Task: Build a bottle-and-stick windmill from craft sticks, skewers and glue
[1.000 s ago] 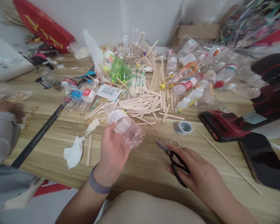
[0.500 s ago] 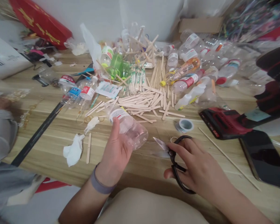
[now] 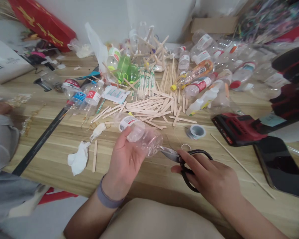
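My left hand is wrapped round a clear plastic bottle with a white label, its base tilted toward the right. In my right hand is a pair of scissors with black handles. The blade tips point left and reach the bottle's base; whether they touch it or pass in front I cannot tell. Beyond the bottle lies a heap of wooden craft sticks. A small grey spool stands on the table past the scissors.
Many plastic bottles crowd the back. At right are a red and black power tool, a phone and a thin stick. A crumpled tissue and one craft stick lie left. Another person's sleeve shows at the far left.
The scissors have moved left and turned, so their tips now meet the bottle's base in view. The bottle has shifted slightly right and tilted flatter in my left hand.
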`<move>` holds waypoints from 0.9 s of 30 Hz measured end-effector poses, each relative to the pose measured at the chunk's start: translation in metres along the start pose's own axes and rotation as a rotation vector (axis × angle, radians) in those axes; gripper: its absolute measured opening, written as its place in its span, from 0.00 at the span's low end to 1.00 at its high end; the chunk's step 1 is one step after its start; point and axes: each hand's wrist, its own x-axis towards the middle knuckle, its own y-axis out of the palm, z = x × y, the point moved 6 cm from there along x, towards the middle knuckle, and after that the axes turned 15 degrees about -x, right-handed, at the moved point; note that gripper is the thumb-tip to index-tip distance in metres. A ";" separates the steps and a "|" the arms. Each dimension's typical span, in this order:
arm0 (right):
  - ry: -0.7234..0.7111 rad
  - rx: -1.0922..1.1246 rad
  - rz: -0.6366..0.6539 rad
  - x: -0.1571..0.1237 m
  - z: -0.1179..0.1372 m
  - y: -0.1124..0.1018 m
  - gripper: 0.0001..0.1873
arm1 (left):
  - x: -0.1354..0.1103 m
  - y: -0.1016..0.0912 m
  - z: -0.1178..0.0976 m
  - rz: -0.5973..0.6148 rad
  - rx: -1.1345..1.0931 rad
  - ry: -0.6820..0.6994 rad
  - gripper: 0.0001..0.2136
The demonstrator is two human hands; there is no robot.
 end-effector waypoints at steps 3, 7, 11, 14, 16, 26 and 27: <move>0.000 -0.007 -0.020 0.001 0.001 -0.002 0.15 | -0.001 0.000 0.002 0.009 -0.025 -0.018 0.09; 0.012 -0.014 -0.020 -0.002 0.000 -0.001 0.15 | -0.003 -0.001 0.003 0.010 -0.040 -0.020 0.09; 0.035 0.025 -0.016 -0.004 0.001 0.001 0.15 | -0.005 -0.001 0.004 0.008 -0.040 -0.011 0.09; 0.064 0.072 -0.006 -0.003 0.002 0.002 0.16 | -0.006 -0.001 0.005 0.009 -0.044 -0.014 0.07; 0.070 0.081 -0.006 -0.003 0.003 0.002 0.16 | -0.006 -0.001 0.007 0.012 -0.051 -0.024 0.06; 0.131 0.260 -0.001 -0.004 0.004 0.005 0.16 | -0.010 0.004 0.009 -0.024 -0.084 0.004 0.09; 0.168 0.348 0.021 -0.004 0.004 0.006 0.16 | -0.010 0.004 0.010 -0.026 -0.086 0.007 0.08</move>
